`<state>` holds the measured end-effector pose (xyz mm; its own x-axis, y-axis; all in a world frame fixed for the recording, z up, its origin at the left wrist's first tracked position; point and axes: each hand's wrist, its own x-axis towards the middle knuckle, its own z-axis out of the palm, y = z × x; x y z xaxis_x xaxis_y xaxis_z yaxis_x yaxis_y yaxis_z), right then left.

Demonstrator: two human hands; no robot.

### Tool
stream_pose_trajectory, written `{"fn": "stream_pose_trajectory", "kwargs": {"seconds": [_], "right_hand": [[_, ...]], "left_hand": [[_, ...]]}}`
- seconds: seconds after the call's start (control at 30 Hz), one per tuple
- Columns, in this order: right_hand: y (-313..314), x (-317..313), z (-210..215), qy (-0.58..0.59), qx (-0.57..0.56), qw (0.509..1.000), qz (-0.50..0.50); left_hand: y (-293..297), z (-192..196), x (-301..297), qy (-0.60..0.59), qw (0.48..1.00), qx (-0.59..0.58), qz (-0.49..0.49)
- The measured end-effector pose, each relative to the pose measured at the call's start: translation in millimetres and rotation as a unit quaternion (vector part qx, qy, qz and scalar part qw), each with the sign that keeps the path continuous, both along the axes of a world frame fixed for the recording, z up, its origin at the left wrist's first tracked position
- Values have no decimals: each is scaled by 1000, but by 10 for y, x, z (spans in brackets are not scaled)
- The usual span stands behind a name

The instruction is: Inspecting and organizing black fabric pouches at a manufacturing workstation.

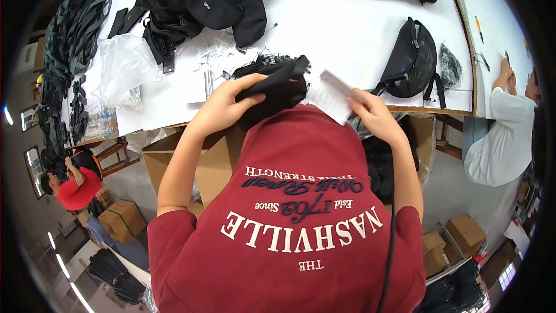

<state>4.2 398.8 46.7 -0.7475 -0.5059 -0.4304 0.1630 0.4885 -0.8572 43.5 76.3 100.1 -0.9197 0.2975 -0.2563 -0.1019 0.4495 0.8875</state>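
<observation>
My left hand (234, 103) grips a folded black fabric bag (281, 88) with a small orange mark near its end, held above the table's front edge. Between the thumb and fingers of my right hand (377, 117) is a printed white paper tag (333, 99), tilted and apart from the bag. Just beyond the bag lies a tangle of thin black cords (260, 62). Small white tags (223, 52) are scattered behind my left hand. A finished-looking black waist bag (412, 61) rests to the right of my right hand.
A large heap of black bags (217, 3) covers the table's far left, by a crumpled clear plastic bag (126, 61). Black straps (78, 29) hang at the left edge. An open cardboard box (217, 168) stands below the table edge. People sit at both sides.
</observation>
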Motion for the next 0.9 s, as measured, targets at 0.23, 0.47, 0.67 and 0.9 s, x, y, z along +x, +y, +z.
{"fn": "stream_pose_trajectory", "kwargs": {"seconds": [0.23,0.47,0.67,0.9], "right_hand": [[-247,-38,268,-65,-166,976,-128],[-65,-259,129,-33,-414,898,-144],[-401,-248,-50,-159,-271,938,-146],[-711,-131,-438,-119,-21,989,83]], "left_hand": [[18,-16,-50,-77,993,51,-73],[83,-9,-83,-153,978,21,-138],[153,-39,-86,23,966,66,-249],[310,263,-31,-20,955,13,-295]]}}
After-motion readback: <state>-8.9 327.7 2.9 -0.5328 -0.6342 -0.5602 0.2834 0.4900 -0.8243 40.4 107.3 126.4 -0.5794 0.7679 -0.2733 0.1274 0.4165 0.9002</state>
